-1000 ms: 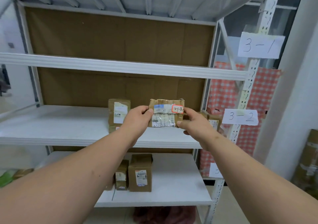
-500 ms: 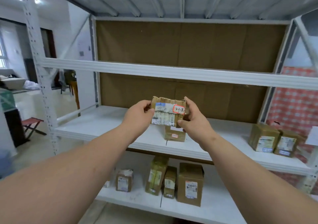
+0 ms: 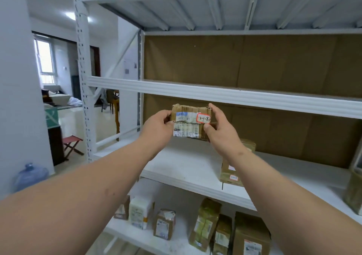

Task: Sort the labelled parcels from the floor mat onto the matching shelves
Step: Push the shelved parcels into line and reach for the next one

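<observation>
My left hand [image 3: 158, 126] and right hand [image 3: 219, 129] pinch the ends of the flat brown taped parcel [image 3: 191, 122], long axis sideways, just below the white shelf beam [image 3: 254, 96], level with both.

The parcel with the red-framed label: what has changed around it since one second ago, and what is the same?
The view swung left: the post with the shelf signs is gone from sight and the rack's left post and a room beyond now show. The parcel stayed level, its label toward the camera, gripped at its ends by the left hand and right hand.
</observation>
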`<state>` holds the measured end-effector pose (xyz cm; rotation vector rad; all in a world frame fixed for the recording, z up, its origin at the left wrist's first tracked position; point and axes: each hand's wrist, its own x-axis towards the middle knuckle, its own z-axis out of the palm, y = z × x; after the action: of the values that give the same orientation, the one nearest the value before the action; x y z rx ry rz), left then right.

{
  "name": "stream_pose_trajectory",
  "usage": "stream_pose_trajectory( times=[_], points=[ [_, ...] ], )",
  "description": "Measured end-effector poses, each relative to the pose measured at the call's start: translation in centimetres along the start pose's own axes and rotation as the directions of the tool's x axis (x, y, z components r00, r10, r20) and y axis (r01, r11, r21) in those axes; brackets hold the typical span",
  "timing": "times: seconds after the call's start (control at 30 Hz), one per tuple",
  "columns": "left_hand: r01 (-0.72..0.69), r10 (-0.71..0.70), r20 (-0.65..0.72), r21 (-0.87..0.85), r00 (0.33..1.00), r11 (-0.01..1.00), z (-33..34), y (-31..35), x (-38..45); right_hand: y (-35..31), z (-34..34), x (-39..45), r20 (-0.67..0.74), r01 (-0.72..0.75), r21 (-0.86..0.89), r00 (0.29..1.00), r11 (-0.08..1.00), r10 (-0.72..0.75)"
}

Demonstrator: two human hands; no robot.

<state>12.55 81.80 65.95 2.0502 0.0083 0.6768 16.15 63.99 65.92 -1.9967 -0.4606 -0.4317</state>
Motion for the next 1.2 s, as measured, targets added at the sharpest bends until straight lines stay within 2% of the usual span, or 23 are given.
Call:
stream_pose_trajectory(
  times=[0.2, 0.37, 0.53, 0.63, 0.9, 1.1, 1.2],
  points=[
    [-0.045, 0.045, -0.058, 0.016, 0.997, 0.999, -1.5, -0.4, 4.1, -1.8, 1.5, 4.8, -0.006, 0.111, -0.027, 0.994, 0.993, -0.112],
    [-0.104, 0.131, -0.149, 0.174, 0.98, 0.979, -3.3, -0.6, 6.5, -3.3, 3.1, 7.3, -0.01, 0.2, -0.061, 0.979, 0.978, -0.201],
    [-0.14, 0.199, -0.18, 0.296, 0.963, 0.945, -5.1, -0.9, 9.2, -4.4, 5.3, 9.6, -0.068, 0.253, -0.081, 0.964, 0.964, -0.258],
    [-0.188, 0.251, -0.145, 0.349, 0.957, 0.918, -6.1, -1.8, 11.4, -5.2, 6.6, 11.0, -0.107, 0.259, -0.099, 0.957, 0.961, -0.269],
    [-0.303, 0.353, -0.091, 0.344, 0.931, 0.889, -9.6, -5.5, 17.8, -8.5, 10.5, 14.6, -0.155, 0.246, -0.224, 0.946, 0.943, -0.284],
    [-0.368, 0.418, -0.074, 0.355, 0.905, 0.859, -11.3, -7.7, 21.8, -9.9, 13.8, 16.9, -0.17, 0.208, -0.214, 0.954, 0.954, -0.246],
    [-0.372, 0.444, -0.071, 0.439, 0.893, 0.818, -11.9, -8.0, 23.8, -10.1, 15.1, 18.6, -0.166, 0.195, -0.227, 0.958, 0.954, -0.235]
  ],
)
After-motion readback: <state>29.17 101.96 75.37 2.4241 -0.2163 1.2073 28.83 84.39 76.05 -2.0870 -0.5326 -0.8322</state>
